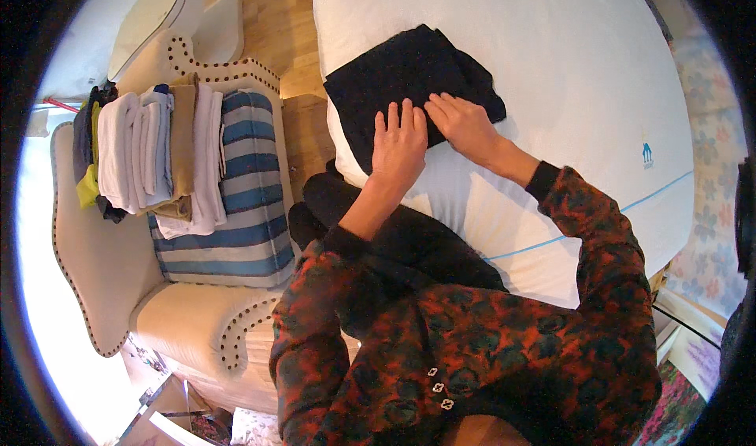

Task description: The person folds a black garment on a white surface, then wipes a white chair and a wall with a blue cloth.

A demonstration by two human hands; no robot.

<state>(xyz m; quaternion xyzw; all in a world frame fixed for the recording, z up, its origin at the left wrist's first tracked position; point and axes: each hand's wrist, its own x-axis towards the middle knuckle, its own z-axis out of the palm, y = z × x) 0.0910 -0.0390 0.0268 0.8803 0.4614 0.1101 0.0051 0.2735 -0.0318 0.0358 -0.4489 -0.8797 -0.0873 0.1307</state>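
A folded black garment (402, 68) lies flat near the left edge of a white-covered mattress (567, 76). My left hand (399, 146) rests on its near part with the fingers stretched out and pointing away from me. Close beside it, my right hand (466, 127) lies on the cloth too, its fingers extended toward the left. Both palms face down on the garment, and neither hand grips anything that I can see. Part of the garment's near side is hidden under my hands.
At the left stands a cream armchair (102, 265) with dark studs. On its blue-and-grey striped cushion (256, 186) sits a row of folded clothes (146, 150), white, tan and dark. Wooden floor (276, 20) shows between chair and mattress. My dark-trousered legs (394, 241) are against the mattress edge.
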